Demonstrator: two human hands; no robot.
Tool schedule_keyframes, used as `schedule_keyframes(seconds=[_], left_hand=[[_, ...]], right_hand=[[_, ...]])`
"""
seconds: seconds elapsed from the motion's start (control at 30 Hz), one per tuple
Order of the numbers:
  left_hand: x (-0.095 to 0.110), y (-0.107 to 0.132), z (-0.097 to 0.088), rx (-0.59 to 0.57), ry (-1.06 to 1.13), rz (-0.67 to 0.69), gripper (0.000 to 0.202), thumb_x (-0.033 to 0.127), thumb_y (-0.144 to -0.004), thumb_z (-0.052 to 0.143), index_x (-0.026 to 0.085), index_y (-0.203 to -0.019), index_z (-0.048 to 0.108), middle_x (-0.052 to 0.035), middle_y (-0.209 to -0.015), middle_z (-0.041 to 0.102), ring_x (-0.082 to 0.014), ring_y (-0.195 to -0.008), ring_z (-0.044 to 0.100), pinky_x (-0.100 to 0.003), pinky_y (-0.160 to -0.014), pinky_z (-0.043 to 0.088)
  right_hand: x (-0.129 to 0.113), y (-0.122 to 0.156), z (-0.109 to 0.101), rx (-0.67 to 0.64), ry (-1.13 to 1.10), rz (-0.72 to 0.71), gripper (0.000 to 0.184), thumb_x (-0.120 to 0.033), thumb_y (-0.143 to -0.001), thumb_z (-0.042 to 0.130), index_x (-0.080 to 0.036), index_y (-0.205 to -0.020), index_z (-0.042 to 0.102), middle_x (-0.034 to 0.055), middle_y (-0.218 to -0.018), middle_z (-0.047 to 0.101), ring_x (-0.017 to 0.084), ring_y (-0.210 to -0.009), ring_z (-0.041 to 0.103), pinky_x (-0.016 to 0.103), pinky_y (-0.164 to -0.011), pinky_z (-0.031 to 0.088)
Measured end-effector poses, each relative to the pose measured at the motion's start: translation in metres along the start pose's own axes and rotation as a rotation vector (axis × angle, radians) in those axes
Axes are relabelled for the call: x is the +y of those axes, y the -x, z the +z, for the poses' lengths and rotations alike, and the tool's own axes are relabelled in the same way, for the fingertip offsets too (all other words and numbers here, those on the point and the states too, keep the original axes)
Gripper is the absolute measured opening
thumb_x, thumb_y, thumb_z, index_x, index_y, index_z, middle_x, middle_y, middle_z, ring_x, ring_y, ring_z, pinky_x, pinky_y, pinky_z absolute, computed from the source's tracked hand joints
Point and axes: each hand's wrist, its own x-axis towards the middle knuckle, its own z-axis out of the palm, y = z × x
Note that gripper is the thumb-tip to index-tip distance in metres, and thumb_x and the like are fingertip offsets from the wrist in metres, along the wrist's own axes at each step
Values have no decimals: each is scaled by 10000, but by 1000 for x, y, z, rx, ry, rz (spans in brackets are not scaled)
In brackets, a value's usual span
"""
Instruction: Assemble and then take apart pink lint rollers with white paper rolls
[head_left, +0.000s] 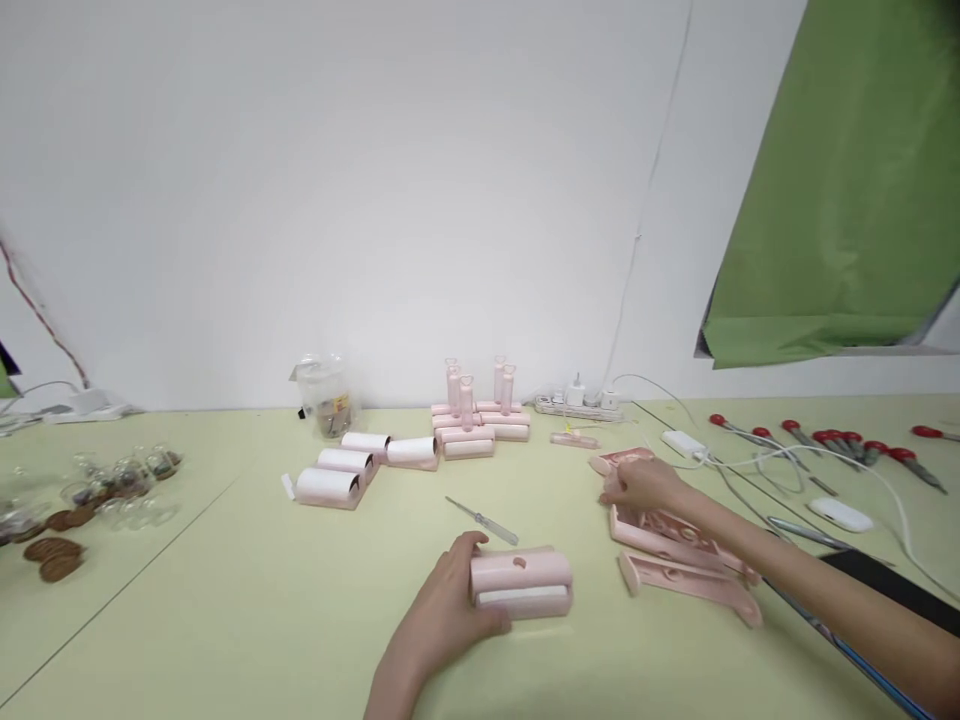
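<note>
On the table before me lies a pink plastic case with a white roll in it [521, 571]; a round hole shows in its top. My left hand [450, 595] grips its left end, thumb at the front and fingers behind. Off to the right, my right hand [641, 487] is closed at a pink curved plastic shell [611, 460], its fingertips partly hidden. Several similar open pink shells [686, 580] lie below that hand, hollow side up. A clear-handled screwdriver [495, 528] rests just behind the case.
Several white rolls in pink holders [326, 485] lie left of centre. Finished-looking pink cases [469, 440] and upright pink bottle-shaped pieces [466, 400] stand near the wall. Red-handled tools [840, 445], white cables [795, 455] and a power strip [574, 405] are at right; glass-like pieces [127, 480] at left.
</note>
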Motion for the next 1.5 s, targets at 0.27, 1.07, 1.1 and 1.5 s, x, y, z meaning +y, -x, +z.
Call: schedule_keyframes(seconds=[0.27,1.07,1.1,1.5], left_hand=[[-4,0,-2,-23,7,22,494,330,-607,616,248,-1051,413,-29,-1030,477,-211,-920,478,-250,-681,382],[-3,-2,-1,11,-69,120,623,323,-601,628,237,-1157,361,-47,-1024,503,-230,-893,489,-252,-640,367],[-2,-2,0,17,-65,113,694,313,-594,629,238,-1200,300,-49,-1025,498,-228,-880,493,-252,-630,367],[-8,-6,7,41,-23,46,771,259,-576,622,231,-1222,201,-71,-1052,462,-234,-880,502,-296,-692,394]], right_hand=[[-39,28,-34,-3,-210,-233,275,-440,-829,346,-206,-881,481,37,-794,607,177,-664,548,255,-572,370],[-162,62,-79,-251,508,-954,229,-90,-633,567,-179,-436,492,4,-421,508,130,-381,434,251,-394,206],[-169,57,-80,-301,501,-939,265,-100,-619,584,-182,-404,453,-8,-394,481,130,-380,431,249,-397,221],[-171,29,-99,-743,162,-642,596,-333,-650,608,-151,-1201,471,-23,-521,592,162,-440,577,236,-418,414]])
